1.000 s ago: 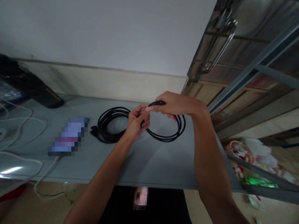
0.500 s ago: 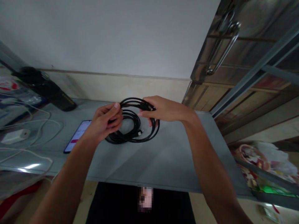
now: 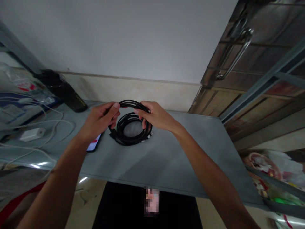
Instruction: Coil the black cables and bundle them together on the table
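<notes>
A looped black cable (image 3: 130, 102) is held up between my two hands. My left hand (image 3: 102, 117) pinches its left side between thumb and fingers. On the right side, my right hand (image 3: 154, 117) is closed around the loops, thumb in front. A second black cable coil (image 3: 126, 140) lies on the grey tabletop (image 3: 162, 159) just below, with pale connector ends near its right side. The held loops overlap it in view, so I cannot tell where one ends and the other begins. A lit phone (image 3: 93, 145) lies partly hidden behind my left forearm.
At the left stand a dark bottle (image 3: 65, 92) and a clear plastic bottle (image 3: 28, 84), with a white adapter (image 3: 32, 134) among white cords. A wall (image 3: 133, 41) rises behind the table. A metal door handle (image 3: 234, 57) and a pink basket (image 3: 264, 165) are at the right.
My right hand has moved in toward my left, drawing the held loops into a rounder, tighter ring over the lying coil. The view has shifted slightly left.
</notes>
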Motion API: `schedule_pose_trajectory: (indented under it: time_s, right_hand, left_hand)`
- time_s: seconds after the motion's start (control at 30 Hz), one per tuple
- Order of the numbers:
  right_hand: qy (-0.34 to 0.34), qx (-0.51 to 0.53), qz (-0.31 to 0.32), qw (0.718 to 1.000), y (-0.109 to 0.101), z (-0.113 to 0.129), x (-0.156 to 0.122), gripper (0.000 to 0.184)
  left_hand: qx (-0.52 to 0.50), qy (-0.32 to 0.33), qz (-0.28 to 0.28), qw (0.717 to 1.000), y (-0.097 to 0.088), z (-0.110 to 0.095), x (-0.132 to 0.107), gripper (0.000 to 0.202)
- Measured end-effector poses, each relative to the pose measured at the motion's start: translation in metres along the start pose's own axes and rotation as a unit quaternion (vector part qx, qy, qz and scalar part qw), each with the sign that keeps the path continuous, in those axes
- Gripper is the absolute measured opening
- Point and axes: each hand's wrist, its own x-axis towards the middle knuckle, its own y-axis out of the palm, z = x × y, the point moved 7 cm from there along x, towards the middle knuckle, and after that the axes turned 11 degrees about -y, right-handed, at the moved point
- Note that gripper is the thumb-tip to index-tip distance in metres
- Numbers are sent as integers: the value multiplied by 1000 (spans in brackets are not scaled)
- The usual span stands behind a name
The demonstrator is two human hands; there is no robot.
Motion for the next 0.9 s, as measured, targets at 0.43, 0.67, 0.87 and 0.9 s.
schedule_pose_trajectory:
  time_s: [0.43, 0.67, 0.87, 0.9]
  right_hand:
    - [-35, 123, -36, 991, -1, 33, -4, 63]
    - [4, -32, -66, 997, -14, 21, -5, 57]
    - [109, -224, -18, 968, -16, -22, -6, 41]
    - [132, -218, -6, 967, -13, -30, -6, 45]
  left_hand:
    - [-107, -84, 69, 988, 30, 14, 23, 52]
    - [-134, -313, 379, 860, 96, 34, -16, 47]
    - [-13, -395, 370, 841, 66, 58, -24, 52]
    - [-7, -394, 320, 861, 52, 61, -18, 51]
